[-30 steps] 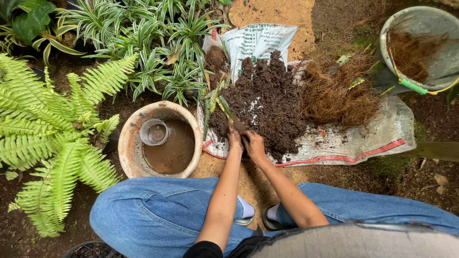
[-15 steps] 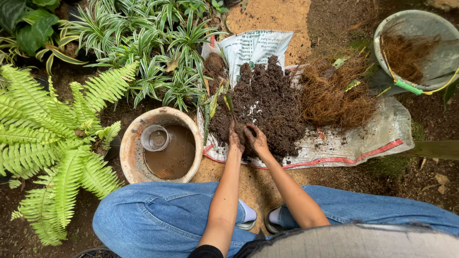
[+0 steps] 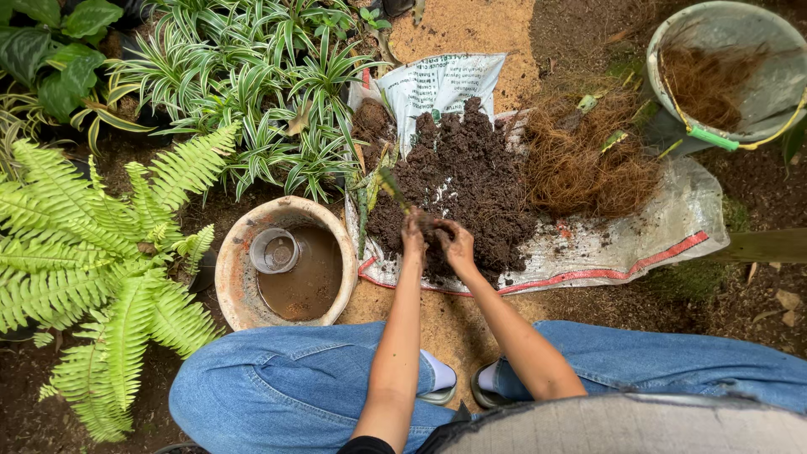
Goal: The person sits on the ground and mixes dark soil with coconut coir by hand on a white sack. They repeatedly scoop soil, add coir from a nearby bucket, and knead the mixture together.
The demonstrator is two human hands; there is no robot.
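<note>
**Two hands in one soil heap**

One fern (image 3: pixel 92 269) fills the left edge. Beside it stands one clay pot (image 3: pixel 286 262) of muddy water with one clear cup (image 3: pixel 274 250) inside. Next, the left hand (image 3: pixel 414 234) and right hand (image 3: pixel 456 244) press together, fingers curled around a clump from the one soil heap (image 3: pixel 471 181) on a white sack (image 3: pixel 639 244). One pile of brown fibre (image 3: pixel 580 160) follows, then one bucket (image 3: pixel 782 84) far right.

A white printed sack (image 3: pixel 588 244), red-striped along its near edge, lies flattened on the ground under soil.
</note>
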